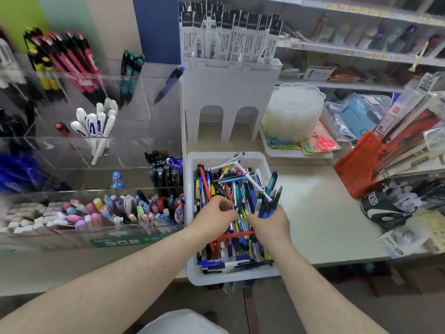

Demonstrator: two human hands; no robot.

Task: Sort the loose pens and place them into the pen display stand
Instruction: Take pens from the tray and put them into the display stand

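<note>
Right hand clutches blue-black pen bundle; left hand fingertips pinching at one pen beside it. Lift straight, avoid tangling tray pile.

I count two hands, one white bin at frame centre holding dozens of loose pens, too tangled to number, one clear acrylic pen display stand on the left, and one blue pen alone in its upper compartment.

Two bare hands reach into a white bin of loose pens. The right hand grips several blue-and-black pens; left hand fingers curl just beside them.
</note>
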